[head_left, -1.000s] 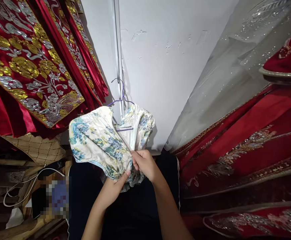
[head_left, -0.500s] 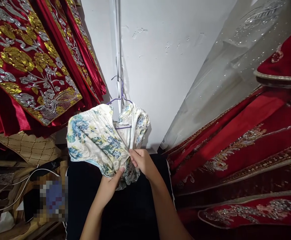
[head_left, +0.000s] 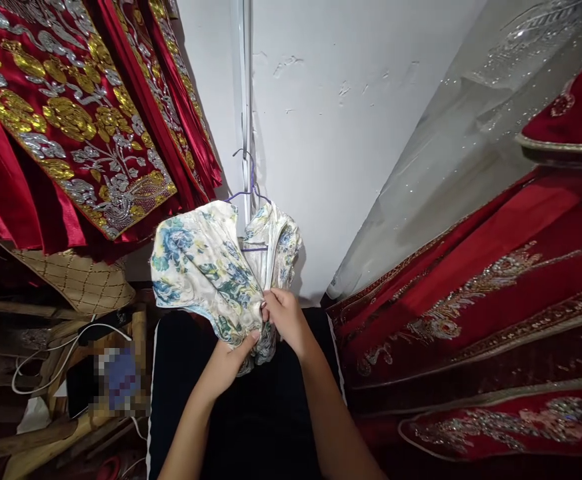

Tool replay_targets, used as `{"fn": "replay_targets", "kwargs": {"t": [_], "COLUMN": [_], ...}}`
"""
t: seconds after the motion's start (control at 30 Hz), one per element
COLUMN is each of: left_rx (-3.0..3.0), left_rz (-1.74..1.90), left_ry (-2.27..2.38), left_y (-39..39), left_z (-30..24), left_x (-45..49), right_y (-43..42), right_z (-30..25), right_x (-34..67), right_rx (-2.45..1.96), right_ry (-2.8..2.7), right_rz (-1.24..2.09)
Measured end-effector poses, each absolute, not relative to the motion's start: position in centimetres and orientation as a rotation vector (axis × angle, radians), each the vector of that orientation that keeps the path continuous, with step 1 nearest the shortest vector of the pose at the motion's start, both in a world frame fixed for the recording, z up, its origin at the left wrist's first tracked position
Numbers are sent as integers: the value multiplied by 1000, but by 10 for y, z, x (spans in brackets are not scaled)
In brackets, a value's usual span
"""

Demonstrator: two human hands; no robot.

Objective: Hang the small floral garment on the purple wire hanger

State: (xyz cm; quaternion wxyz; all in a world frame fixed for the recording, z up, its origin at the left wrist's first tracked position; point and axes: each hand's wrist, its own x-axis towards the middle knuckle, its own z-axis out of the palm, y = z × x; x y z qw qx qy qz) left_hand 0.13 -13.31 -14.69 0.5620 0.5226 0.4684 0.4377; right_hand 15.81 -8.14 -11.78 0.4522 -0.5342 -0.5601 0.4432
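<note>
A white blouse (head_left: 205, 260) with blue, green and yellow flowers hangs on a purple wire hanger (head_left: 253, 181). Its short sleeve spreads out on the left, and the V-shaped neckline faces me. My left hand (head_left: 231, 363) grips the lower front, thumb on top and the other fingers hidden beneath the cloth. Slightly higher and to the right, my right hand (head_left: 283, 317) pinches the front edge where the neckline comes together. The lower part of the blouse is bunched up around my hands.
Red garments with gold and silver sequins (head_left: 71, 120) hang on the left. Beaded red dresses (head_left: 471, 293) and a sheer glittering white fabric (head_left: 451, 133) fill the right. A wooden shelf (head_left: 45, 437) with a white cable stands at lower left, before a white wall (head_left: 331, 133).
The whole view has shifted, so most things appear a little farther right. Both hands keep their hold on the blouse, and the left hand sits slightly closer to the right one.
</note>
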Motion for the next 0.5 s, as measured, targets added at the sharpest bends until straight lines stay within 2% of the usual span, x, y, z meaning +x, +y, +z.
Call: {"fn": "replay_targets", "kwargs": {"t": [0.2,0.33,0.5], "left_rx": [1293,1351,1484], "left_rz": [1148,1096,1066], "left_ry": [1125,1127,1041], "left_y": [-127,-128,-133], "left_z": [-148,-145,-128], "left_x": [-7,-16,-5], "right_y": [-87,-86,-81], "right_z": [-110,-110,-113], "right_x": [172,164,158], "right_rx": [-1277,-1193,-1190], "right_ry": [-1335,-1355,-1517], "right_rz": [1146,1172,1024]}}
